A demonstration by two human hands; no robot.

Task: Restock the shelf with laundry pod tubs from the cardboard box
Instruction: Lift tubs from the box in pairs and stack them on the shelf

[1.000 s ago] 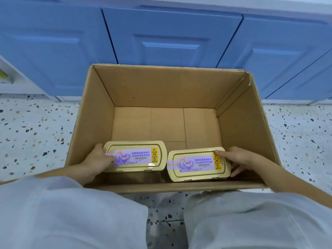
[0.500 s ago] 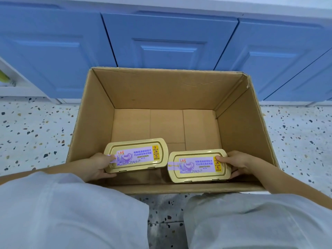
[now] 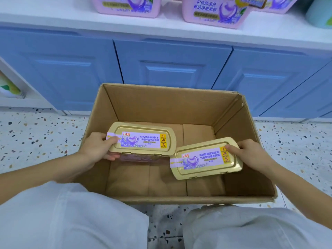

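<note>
An open cardboard box (image 3: 172, 103) stands on the floor before my knees. My left hand (image 3: 98, 149) grips the left end of a gold-lidded laundry pod tub (image 3: 143, 139), held up inside the box. My right hand (image 3: 249, 155) grips the right end of a second gold-lidded tub (image 3: 204, 159), tilted and a little lower. The box floor beneath them is bare. Pink pod tubs (image 3: 213, 11) stand on the white shelf (image 3: 71, 18) above.
Blue cabinet doors (image 3: 168, 65) run under the shelf, right behind the box. Speckled terrazzo floor (image 3: 36, 137) lies on both sides. A white side shelf unit (image 3: 16, 97) with packets sits at the far left. My knees in white trousers (image 3: 71, 218) fill the foreground.
Both hands have lifted their tubs up off the box floor, the left one higher. The view has tipped upward, so the shelf with pink tubs now shows.
</note>
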